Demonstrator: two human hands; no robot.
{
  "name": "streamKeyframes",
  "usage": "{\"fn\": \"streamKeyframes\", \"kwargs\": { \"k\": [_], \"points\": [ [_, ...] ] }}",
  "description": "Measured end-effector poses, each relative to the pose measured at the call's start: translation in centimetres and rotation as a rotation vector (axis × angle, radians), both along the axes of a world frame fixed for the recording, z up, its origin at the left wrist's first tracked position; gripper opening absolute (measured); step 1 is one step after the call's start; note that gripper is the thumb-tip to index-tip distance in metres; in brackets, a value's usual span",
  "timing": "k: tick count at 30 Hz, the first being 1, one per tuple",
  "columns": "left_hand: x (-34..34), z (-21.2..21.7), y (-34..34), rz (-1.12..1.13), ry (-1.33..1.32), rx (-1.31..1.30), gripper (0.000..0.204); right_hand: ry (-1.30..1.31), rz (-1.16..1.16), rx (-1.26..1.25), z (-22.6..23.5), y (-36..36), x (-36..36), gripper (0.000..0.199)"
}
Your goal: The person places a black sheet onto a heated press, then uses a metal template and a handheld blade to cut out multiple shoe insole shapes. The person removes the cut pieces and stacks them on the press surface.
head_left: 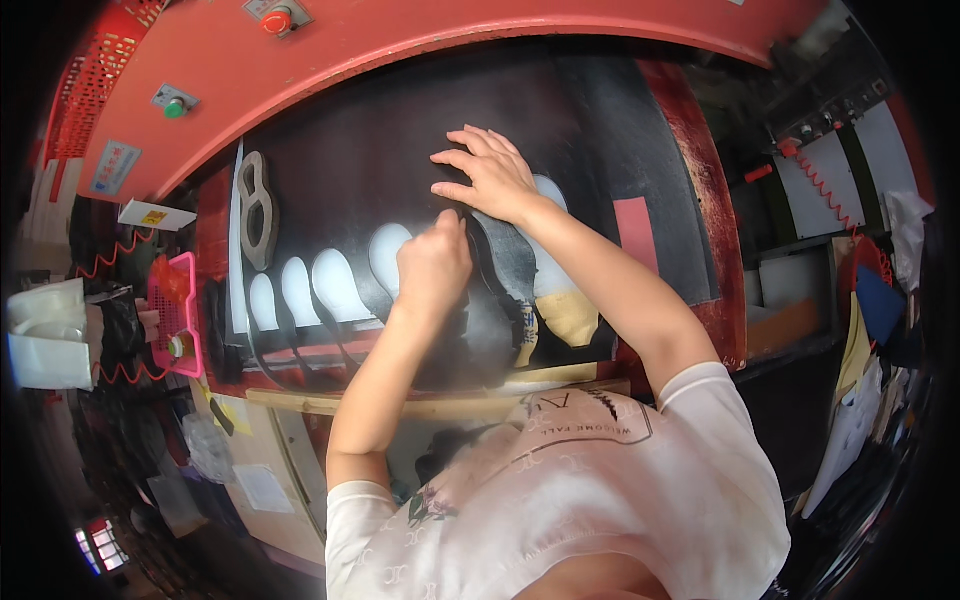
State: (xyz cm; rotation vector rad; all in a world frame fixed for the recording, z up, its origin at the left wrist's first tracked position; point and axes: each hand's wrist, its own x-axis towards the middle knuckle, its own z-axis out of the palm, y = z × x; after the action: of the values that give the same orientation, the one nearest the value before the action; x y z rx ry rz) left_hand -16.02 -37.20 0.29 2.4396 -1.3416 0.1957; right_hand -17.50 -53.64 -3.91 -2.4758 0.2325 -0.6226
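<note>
White shirt (580, 490): nearest us, at five o'clock, its printed front facing the table.
Wooden edge (310, 403): a pale strip just past the shirt, one end at eight o'clock.
Tan piece (568, 318): just past three o'clock, below our right forearm.
Dark sheet (370, 170): spread across the middle, from nine o'clock up through twelve; along its nearer part we see a row of white sole-shaped openings (340, 285) at nine, with dark bands curving between them.
Left hand (435, 260): near the centre, toward ten o'clock, fingers curled tight into a fist against the sheet; we cannot tell what, if anything, sits inside it.
Pink strip (635, 232): flat at two o'clock, beyond our right forearm.
Metal tool (258, 225): a grey figure-eight ring at ten o'clock, well apart from both hands.
Right hand (490, 175): at twelve, palm down over the sheet, fingers spread wide.
Red beam (430, 50): farthest, from ten o'clock to one, bearing a green button (174, 107) at ten and a red button (277, 20) at eleven.
</note>
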Motion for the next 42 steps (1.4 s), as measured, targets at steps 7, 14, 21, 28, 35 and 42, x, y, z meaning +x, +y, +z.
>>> {"fn": "streamKeyframes", "kwargs": {
  "k": [7, 14, 21, 28, 35, 42],
  "points": [
    [-1.5, 1.3, -1.5, -0.052, -0.302, 0.313, 0.013, 0.007, -0.045, -0.063, -0.2, 0.3, 0.5, 0.039],
    [-2.7, 1.2, -2.1, -0.108, -0.526, 0.366, 0.026, 0.028, -0.054, -0.099, -0.3, 0.1, 1.0, 0.036],
    [-3.9, 1.4, -2.4, -0.102, -0.678, 0.439, 0.032, 0.014, -0.064, -0.144, -0.4, 0.2, 1.1, 0.033],
    [-5.1, 0.2, -2.8, -0.188, -0.712, 0.426, 0.033, 0.020, -0.053, -0.151, -0.5, -0.1, 1.3, 0.035],
    [-14.9, 3.6, -1.5, -0.867, -0.057, 0.086, 0.008, 0.063, 0.038, -0.145, -0.6, -0.5, 0.7, 0.040],
    [-5.5, 3.4, 4.4, -0.038, 0.454, -0.189, 0.020, 0.101, 0.371, 1.086, 3.4, -3.0, -2.6, 0.047]
  ]
}}
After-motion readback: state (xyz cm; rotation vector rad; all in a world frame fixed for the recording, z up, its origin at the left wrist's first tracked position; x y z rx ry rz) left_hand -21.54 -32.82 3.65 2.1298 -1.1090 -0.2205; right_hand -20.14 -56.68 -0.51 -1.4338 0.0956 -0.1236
